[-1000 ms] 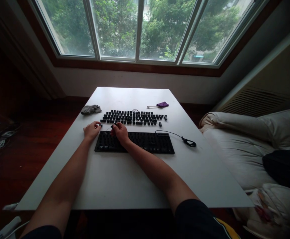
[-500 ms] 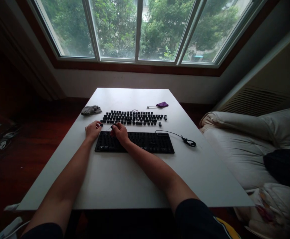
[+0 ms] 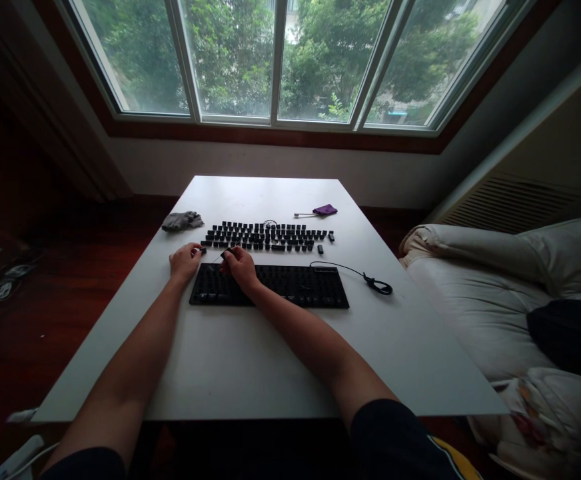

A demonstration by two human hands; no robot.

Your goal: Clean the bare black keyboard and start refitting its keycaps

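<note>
Keyboard [image 3: 315, 287] lies on the table [image 3: 230, 360] with its long axis running left to right, the right hand [image 3: 229, 259] over its far left part, pinched on a small dark tool [image 3: 227, 253]. Nearer the corner, the left hand [image 3: 198, 252] has its fingertips at a loose keycap [image 3: 203, 251], gripped or not I can't tell, with more keycaps [image 3: 268, 237] off to its right, beyond the keyboard.

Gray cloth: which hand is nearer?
Left. Left hand is on the near side of the gray cloth; right hand is farther to its right, over the keyboard.
</note>
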